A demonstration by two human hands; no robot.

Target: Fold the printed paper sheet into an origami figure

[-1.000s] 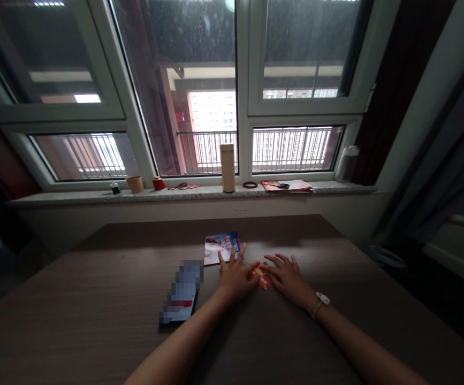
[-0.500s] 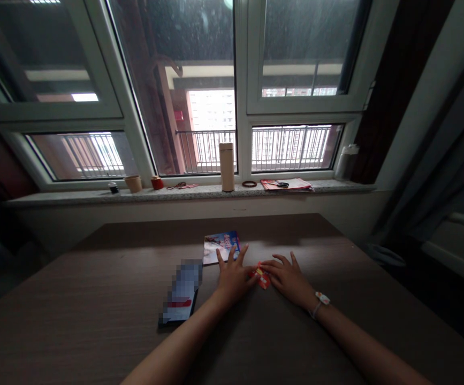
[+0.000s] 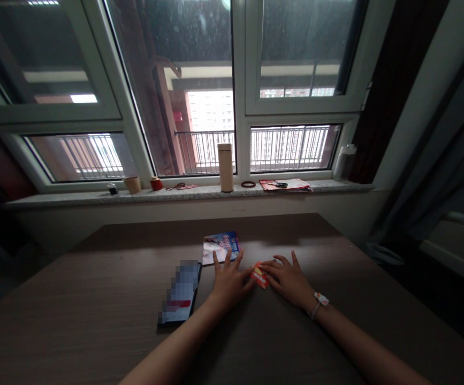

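A small folded piece of red paper (image 3: pixel 260 279) with white and yellow printing lies on the brown table (image 3: pixel 107 299). My left hand (image 3: pixel 229 280) is at its left, fingers spread, the thumb reaching to the paper's edge. From the other side, my right hand (image 3: pixel 291 278) rests fingertips on the paper's upper right part, with other fingers raised and apart. A bracelet (image 3: pixel 320 300) circles my right wrist. Just beyond my left fingers lies a blue and white printed booklet (image 3: pixel 219 247). Left of my left forearm is a phone (image 3: pixel 179 297), its screen blurred.
Along the windowsill (image 3: pixel 199 194) stand a beige thermos (image 3: pixel 226 168), a paper cup (image 3: pixel 132 185), a red spool (image 3: pixel 156 184) and a dark ring (image 3: pixel 248 184). Scissors (image 3: pixel 281 185) lie on red papers (image 3: pixel 296 184). A clear bottle (image 3: pixel 344 162) stands at the right end.
My left hand has shifted slightly left, its thumb drawing back and showing more of the red paper. The right hand stays about where it was.
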